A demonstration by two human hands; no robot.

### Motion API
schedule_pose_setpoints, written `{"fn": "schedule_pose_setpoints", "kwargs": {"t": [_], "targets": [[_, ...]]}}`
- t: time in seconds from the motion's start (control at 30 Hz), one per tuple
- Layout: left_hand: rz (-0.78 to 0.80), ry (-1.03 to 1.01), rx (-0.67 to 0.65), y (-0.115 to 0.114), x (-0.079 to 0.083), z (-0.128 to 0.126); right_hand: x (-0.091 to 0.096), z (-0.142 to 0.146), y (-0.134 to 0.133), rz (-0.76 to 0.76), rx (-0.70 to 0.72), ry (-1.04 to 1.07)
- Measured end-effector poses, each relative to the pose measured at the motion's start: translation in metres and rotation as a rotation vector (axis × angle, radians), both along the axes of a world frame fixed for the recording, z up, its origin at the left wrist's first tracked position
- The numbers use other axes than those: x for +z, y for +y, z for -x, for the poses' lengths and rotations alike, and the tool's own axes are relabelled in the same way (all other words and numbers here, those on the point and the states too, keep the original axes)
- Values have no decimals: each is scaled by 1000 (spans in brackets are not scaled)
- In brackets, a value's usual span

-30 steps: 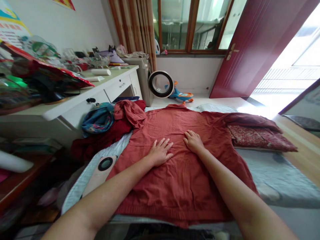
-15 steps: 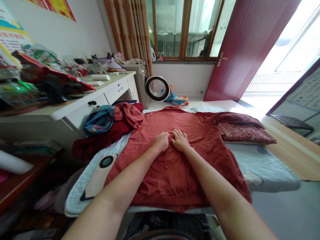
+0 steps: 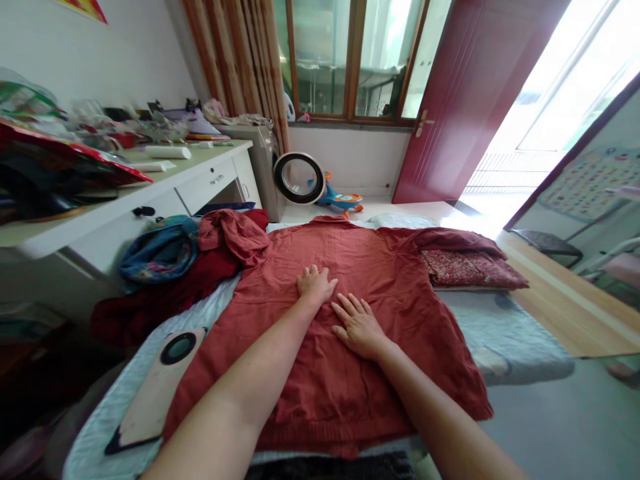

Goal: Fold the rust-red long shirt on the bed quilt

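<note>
A rust-red jacket [image 3: 280, 320] lies spread out, collar at the far end and elasticated hem towards me, on a padded board with a pale blue cover [image 3: 520, 327]. My left hand [image 3: 316, 283] rests on the upper middle of the cloth, fingers spread. Lower and to the right, my right hand [image 3: 361, 325] lies flat on the same cloth, its fingers apart. Neither hand grips anything. One sleeve is bunched at the left; the other stretches right over a folded red patterned cloth [image 3: 470, 269].
At the left sit a phone-like tablet in a pale case [image 3: 159, 387] and a blue patterned cloth bundle [image 3: 163, 250]. A white desk [image 3: 200, 183] stands beyond. Further back are an open-doored washing machine [image 3: 263, 163], a blue and orange ride-on toy [image 3: 340, 199] and a red door [image 3: 450, 100].
My right hand has slid down the jacket towards me. My left hand's fingers have spread, and it stays near the upper middle. The view has shifted to the right.
</note>
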State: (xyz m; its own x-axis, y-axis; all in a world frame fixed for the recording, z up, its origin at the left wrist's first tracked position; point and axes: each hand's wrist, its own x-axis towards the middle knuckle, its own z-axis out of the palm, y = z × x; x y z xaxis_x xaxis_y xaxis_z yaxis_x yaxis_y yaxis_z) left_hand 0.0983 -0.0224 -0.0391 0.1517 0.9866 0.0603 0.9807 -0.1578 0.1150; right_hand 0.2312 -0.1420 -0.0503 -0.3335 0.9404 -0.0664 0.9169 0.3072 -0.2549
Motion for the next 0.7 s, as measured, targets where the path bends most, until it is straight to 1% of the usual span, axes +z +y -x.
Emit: {"fn": "schedule_pose_setpoints", "kwargs": {"t": [0.1,0.17,0.23,0.3,0.33,0.37,0.43,0.53,0.6,0.7], "targets": [[-44,6,-2,-9,-8,0,8,-9,-21,20,34,53],[-52,-4,-9,-16,-12,2,18,-17,-25,18,77,117],[-58,-6,-38,-24,-15,4,27,-21,-17,-8,67,173],[-70,-4,-81,-32,-18,6,30,-20,-2,-77,-36,185],[-72,-3,-101,-35,-19,8,29,-19,6,-136,-93,176],[-67,-3,-123,-38,-21,10,26,-16,14,-188,-122,161],[-38,-4,-162,-43,-24,18,16,-11,25,-198,-127,106],[20,7,-174,-42,-26,41,-1,-11,26,-142,-141,12],[46,27,-131,-38,-25,65,-7,-17,21,-131,-193,-43],[105,60,-34,-29,-20,107,-10,-33,13,-112,-291,-119]]}}
